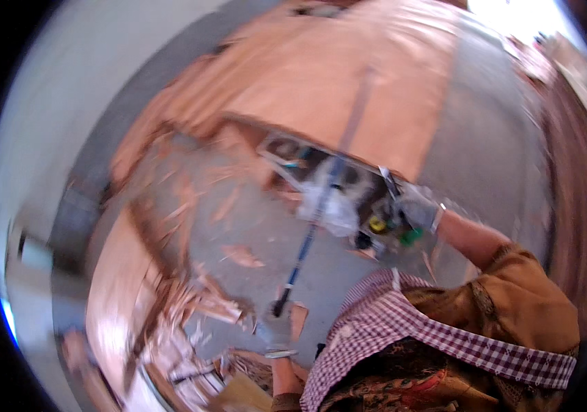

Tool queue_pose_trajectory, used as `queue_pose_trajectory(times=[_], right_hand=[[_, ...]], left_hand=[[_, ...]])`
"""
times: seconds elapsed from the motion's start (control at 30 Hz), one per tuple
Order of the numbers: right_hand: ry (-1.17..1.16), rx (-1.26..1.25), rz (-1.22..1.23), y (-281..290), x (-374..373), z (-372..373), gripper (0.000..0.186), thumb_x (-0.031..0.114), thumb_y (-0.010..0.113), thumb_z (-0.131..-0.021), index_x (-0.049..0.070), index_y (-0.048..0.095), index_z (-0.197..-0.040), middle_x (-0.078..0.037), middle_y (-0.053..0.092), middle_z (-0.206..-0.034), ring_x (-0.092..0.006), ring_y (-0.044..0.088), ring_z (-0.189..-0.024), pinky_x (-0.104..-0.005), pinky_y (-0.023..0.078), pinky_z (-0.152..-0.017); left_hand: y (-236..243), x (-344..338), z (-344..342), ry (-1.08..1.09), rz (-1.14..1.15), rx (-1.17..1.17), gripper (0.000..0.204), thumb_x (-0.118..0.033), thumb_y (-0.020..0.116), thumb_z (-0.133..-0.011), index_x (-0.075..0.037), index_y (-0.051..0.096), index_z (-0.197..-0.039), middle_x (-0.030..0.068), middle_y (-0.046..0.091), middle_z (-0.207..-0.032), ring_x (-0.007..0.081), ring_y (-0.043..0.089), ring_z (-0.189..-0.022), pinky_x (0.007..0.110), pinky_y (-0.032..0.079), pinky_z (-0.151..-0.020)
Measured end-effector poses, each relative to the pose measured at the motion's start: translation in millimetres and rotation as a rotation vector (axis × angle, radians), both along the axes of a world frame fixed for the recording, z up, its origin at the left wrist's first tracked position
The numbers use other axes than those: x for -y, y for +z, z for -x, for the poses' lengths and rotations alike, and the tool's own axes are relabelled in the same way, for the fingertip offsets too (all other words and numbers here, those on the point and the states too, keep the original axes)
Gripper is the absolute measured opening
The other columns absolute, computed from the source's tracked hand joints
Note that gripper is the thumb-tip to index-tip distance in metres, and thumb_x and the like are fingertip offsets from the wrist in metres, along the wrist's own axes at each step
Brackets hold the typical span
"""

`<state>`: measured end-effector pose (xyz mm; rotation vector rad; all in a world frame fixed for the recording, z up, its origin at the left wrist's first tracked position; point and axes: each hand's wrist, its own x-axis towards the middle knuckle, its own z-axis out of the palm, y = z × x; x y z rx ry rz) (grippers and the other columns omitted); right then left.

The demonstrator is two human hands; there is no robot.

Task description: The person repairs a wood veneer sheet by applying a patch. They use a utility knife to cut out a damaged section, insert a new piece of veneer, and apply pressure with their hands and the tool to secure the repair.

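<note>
A long thin blue pole (305, 242) with a black end slants up and away from my left hand (276, 331). That hand wears a pale glove and is closed at the black end. The pole's far part lies blurred over a stack of reddish-tan wood veneer sheets (348, 103). My right hand (417, 207), also in a pale glove, is closed on a short dark tool with a shiny edge (389, 182), too blurred to name. It is beside the veneer's near edge, above a crate-like holder (285, 172) with a clear plastic bag (331, 209) and small yellow and green items.
Torn veneer strips (180, 213) litter the grey floor (252, 233) at left. A curved veneer piece (118, 295) and scraps lie at lower left, near a pale wall (66, 117). Stacked brown sheets (578, 199) stand along the right.
</note>
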<state>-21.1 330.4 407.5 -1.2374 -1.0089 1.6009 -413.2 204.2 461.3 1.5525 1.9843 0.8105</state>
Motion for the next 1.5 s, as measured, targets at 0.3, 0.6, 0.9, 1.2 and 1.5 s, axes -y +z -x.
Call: queue_pose_trajectory(times=[0.3,0.6,0.9,1.2,1.5], right_hand=[[-0.666,-0.040,0.005,-0.8,63.0,-94.9,0.019,0.010,0.052,-0.084,-0.004,0.056,-0.097,-0.012,0.062,-0.083,-0.0149,0.057,-0.059,-0.0242,0.046,-0.050],[-0.572,0.241,0.186,-29.4,86.8,-48.1,0.029,0.030,0.066,-0.081,0.002,0.059,-0.087,-0.001,0.054,-0.073,-0.0122,0.052,-0.060,-0.0281,0.041,-0.050],[-0.397,1.113,0.318,30.9,127.5,-31.0,0.024,0.028,0.056,-0.082,0.005,0.060,-0.088,-0.019,0.063,-0.085,-0.0359,0.062,-0.082,-0.0408,0.048,-0.069],[-0.857,0.399,-0.112,50.6,142.0,-21.2,0.040,0.012,0.050,-0.084,0.005,0.048,-0.123,-0.005,0.051,-0.080,-0.0138,0.055,-0.068,-0.0276,0.051,-0.058],[-0.507,0.482,-0.275,129.6,-31.9,51.7,0.021,0.012,0.054,-0.081,0.002,0.052,-0.100,-0.014,0.058,-0.070,-0.0262,0.060,-0.063,-0.0363,0.049,-0.058]], left_hand=[[-44.9,-87.6,-22.7,-0.081,0.173,0.410,0.025,-0.023,0.069,-0.081,0.001,0.062,-0.076,-0.0008,0.050,-0.055,0.0062,0.041,-0.045,0.025,0.031,-0.040],[-60.1,-125.6,-30.2,-0.234,0.382,0.585,0.027,-0.029,0.066,-0.083,-0.003,0.058,-0.084,0.0020,0.053,-0.060,0.0060,0.044,-0.045,0.021,0.034,-0.039],[-76.5,-175.9,-46.1,-0.422,0.455,0.739,0.027,-0.030,0.061,-0.086,-0.003,0.059,-0.088,0.0023,0.054,-0.065,0.0105,0.053,-0.053,0.022,0.041,-0.044],[-73.5,-192.2,-81.9,-0.697,0.564,0.724,0.019,-0.017,0.053,-0.089,-0.002,0.053,-0.100,0.0053,0.059,-0.074,0.0121,0.057,-0.060,0.025,0.047,-0.050],[-66.4,-126.7,-82.8,-0.879,1.028,0.627,0.021,-0.015,0.053,-0.090,-0.002,0.048,-0.107,0.0092,0.059,-0.086,0.0192,0.061,-0.070,0.033,0.055,-0.059]])
